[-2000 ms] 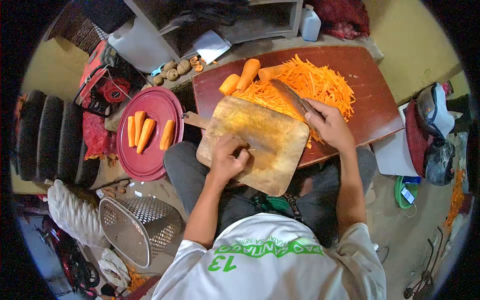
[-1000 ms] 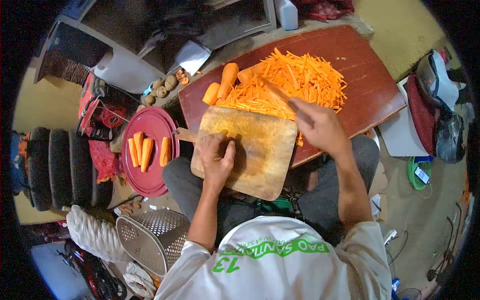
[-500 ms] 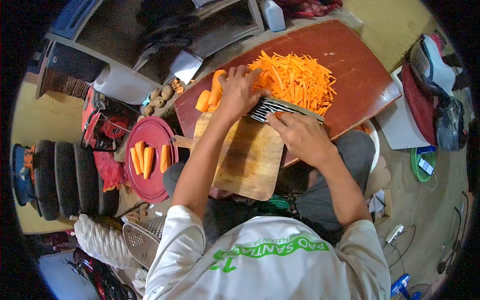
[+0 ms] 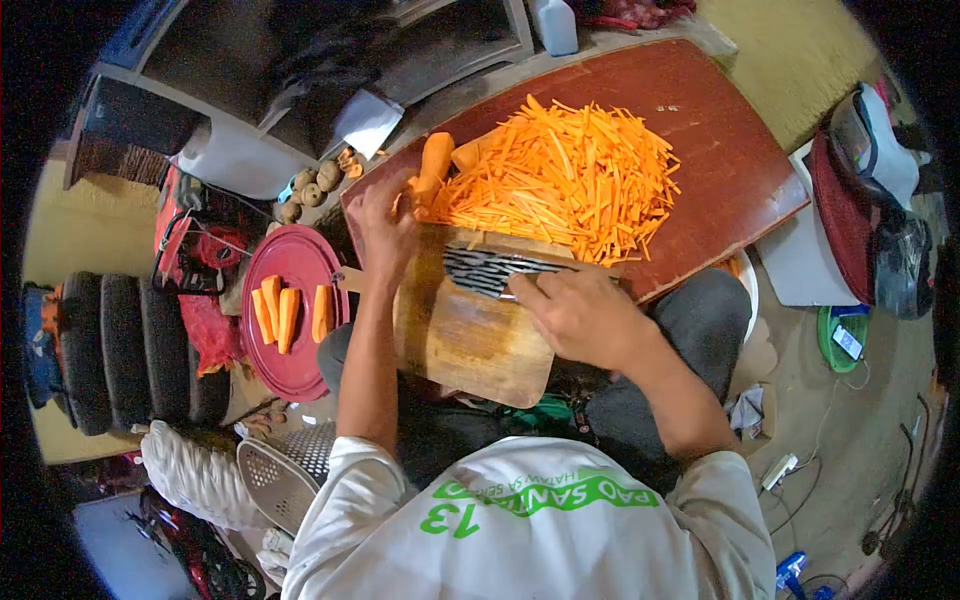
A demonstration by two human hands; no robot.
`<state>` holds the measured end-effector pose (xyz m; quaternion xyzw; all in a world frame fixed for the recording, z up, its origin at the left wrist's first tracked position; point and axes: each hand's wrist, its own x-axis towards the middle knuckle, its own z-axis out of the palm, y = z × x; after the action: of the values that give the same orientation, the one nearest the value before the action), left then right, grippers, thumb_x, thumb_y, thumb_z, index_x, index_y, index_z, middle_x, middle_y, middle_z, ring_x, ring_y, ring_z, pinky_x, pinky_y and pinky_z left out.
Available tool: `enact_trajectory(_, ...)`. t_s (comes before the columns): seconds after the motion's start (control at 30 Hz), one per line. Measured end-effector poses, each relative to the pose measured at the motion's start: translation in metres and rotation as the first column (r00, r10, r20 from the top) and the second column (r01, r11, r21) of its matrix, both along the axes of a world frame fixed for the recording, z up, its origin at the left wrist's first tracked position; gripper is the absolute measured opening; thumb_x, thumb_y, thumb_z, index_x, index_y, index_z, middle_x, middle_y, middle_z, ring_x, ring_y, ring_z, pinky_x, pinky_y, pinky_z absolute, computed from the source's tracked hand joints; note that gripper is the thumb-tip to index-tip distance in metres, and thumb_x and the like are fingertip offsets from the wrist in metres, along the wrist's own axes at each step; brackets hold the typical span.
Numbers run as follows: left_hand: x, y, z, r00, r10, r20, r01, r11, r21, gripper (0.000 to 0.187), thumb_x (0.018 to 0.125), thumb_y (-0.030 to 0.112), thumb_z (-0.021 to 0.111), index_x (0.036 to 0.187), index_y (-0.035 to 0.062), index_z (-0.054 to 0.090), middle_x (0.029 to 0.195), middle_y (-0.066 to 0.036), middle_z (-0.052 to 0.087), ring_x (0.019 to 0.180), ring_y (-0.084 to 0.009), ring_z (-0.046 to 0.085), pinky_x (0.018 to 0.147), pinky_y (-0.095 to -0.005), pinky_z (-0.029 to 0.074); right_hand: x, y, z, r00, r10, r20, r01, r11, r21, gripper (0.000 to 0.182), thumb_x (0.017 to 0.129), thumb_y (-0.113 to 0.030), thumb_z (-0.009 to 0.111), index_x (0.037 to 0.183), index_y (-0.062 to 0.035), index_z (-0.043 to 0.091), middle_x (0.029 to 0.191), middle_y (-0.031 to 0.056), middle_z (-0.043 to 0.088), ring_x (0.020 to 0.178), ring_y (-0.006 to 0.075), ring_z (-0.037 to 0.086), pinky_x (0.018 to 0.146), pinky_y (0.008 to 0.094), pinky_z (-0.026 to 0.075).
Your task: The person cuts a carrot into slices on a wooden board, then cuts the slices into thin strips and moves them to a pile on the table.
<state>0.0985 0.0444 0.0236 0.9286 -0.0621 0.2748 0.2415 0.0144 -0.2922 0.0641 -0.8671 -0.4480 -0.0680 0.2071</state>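
Observation:
My right hand (image 4: pixel 580 312) grips a wide-bladed knife (image 4: pixel 485 270) with a black-and-white patterned blade. The blade lies along the far edge of the wooden cutting board (image 4: pixel 480 345). At the board's far left corner, my left hand (image 4: pixel 386 228) has its fingers curled at a peeled carrot piece (image 4: pixel 416 192), mostly hidden by the hand. Another peeled carrot (image 4: pixel 435 160) lies just beyond the fingertips. A big heap of carrot sticks (image 4: pixel 575 180) spreads behind the knife on the reddish-brown table (image 4: pixel 725 150).
On the left, a round red lid (image 4: pixel 258 335) carries several peeled carrot pieces (image 4: pixel 289 315). Potatoes (image 4: pixel 325 177) sit past the table's left edge. A perforated basket (image 4: pixel 280 470) stands lower left, and a white container (image 4: pixel 800 240) is at the right.
The knife has moved left and toward me, onto the board. My left hand has left the heap's edge for the carrots at left, and the heap now spreads wider.

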Motion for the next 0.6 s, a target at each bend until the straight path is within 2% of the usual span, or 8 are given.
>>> enact_trajectory(0.07,-0.009,0.016,-0.008,0.998,0.042,-0.042,-0.044,0.998,-0.052,0.03,0.096,0.007,0.072,0.125,0.0111,0.077,0.112,-0.012,0.074,0.112,-0.0297,0.067,0.11,-0.0451,0.036,-0.005,0.008,-0.002,1.0,0.024,-0.001,-0.024,1.0,0.017,0.036,0.094,-0.017,0.07,0.128,-0.004,0.068,0.087,0.0104,0.07,0.08,0.0299,0.073,0.074,0.0455,0.056)
enact_trajectory(0.13,-0.014,0.027,-0.015,0.995,0.067,-0.08,-0.076,0.99,-0.12,0.03,0.094,0.009,0.076,0.125,0.0089,0.078,0.109,-0.013,0.075,0.11,-0.0315,0.068,0.108,-0.0438,0.04,-0.007,0.014,-0.009,0.999,0.039,-0.013,-0.039,0.999,0.027,0.036,0.095,-0.018,0.07,0.127,-0.0036,0.067,0.086,0.0101,0.07,0.079,0.0308,0.073,0.073,0.046,0.056)
enact_trajectory(0.23,-0.018,0.028,-0.024,0.994,0.037,-0.105,-0.075,0.916,-0.394,0.034,0.089,0.015,0.083,0.122,0.0067,0.079,0.113,-0.014,0.074,0.109,-0.0315,0.068,0.102,-0.0433,0.046,0.0,0.015,-0.016,0.995,0.07,-0.069,-0.068,0.997,0.02,0.04,0.094,-0.018,0.072,0.13,-0.0026,0.065,0.087,0.0115,0.069,0.081,0.0333,0.072,0.074,0.0475,0.056)
enact_trajectory(0.33,-0.019,0.011,-0.015,0.999,0.021,-0.033,-0.029,0.954,-0.299,0.043,0.082,0.023,0.091,0.119,0.0055,0.08,0.113,-0.015,0.074,0.104,-0.0329,0.069,0.093,-0.0427,0.05,0.005,0.012,-0.009,0.992,-0.009,-0.123,0.013,0.999,0.032,0.044,0.092,-0.016,0.074,0.133,-0.0011,0.064,0.09,0.0137,0.069,0.085,0.0356,0.071,0.075,0.0483,0.057)
enact_trajectory(0.43,-0.026,-0.015,-0.001,0.995,-0.099,0.021,0.099,0.995,-0.024,0.06,0.079,0.029,0.095,0.131,0.0071,0.075,0.124,-0.017,0.071,0.114,-0.0357,0.069,0.099,-0.0465,0.053,0.011,0.009,-0.004,0.998,-0.043,-0.034,0.043,0.999,0.003,0.047,0.091,-0.015,0.075,0.134,0.0006,0.064,0.096,0.0155,0.07,0.088,0.036,0.071,0.078,0.0473,0.057)
enact_trajectory(0.47,-0.03,-0.025,0.004,0.995,-0.098,-0.019,0.098,0.995,0.002,0.064,0.077,0.031,0.096,0.132,0.0077,0.075,0.127,-0.016,0.07,0.119,-0.0357,0.065,0.101,-0.0485,0.048,0.01,0.01,0.0,0.999,-0.051,-0.014,0.05,0.997,-0.052,0.046,0.092,-0.014,0.074,0.135,0.0011,0.065,0.097,0.0149,0.07,0.088,0.0346,0.071,0.078,0.0461,0.057)
enact_trajectory(0.53,-0.038,-0.043,0.01,0.991,-0.09,-0.098,0.095,0.994,0.053,0.073,0.071,0.036,0.098,0.135,0.0089,0.074,0.131,-0.014,0.067,0.128,-0.0357,0.057,0.105,-0.0523,0.038,0.007,0.015,0.002,0.999,-0.03,0.025,0.032,0.998,-0.055,0.045,0.091,-0.013,0.074,0.134,0.0009,0.066,0.097,0.014,0.07,0.087,0.0333,0.071,0.077,0.0456,0.057)
enact_trajectory(0.6,-0.032,-0.04,0.002,0.987,-0.077,-0.143,0.08,0.997,0.013,0.079,0.07,0.037,0.098,0.139,0.01,0.071,0.135,-0.015,0.064,0.133,-0.0354,0.051,0.106,-0.055,0.035,0.003,0.018,0.002,0.999,-0.017,0.047,0.02,0.999,-0.049,0.044,0.091,-0.012,0.075,0.132,0.0006,0.067,0.097,0.0132,0.07,0.087,0.0321,0.071,0.077,0.045,0.057)
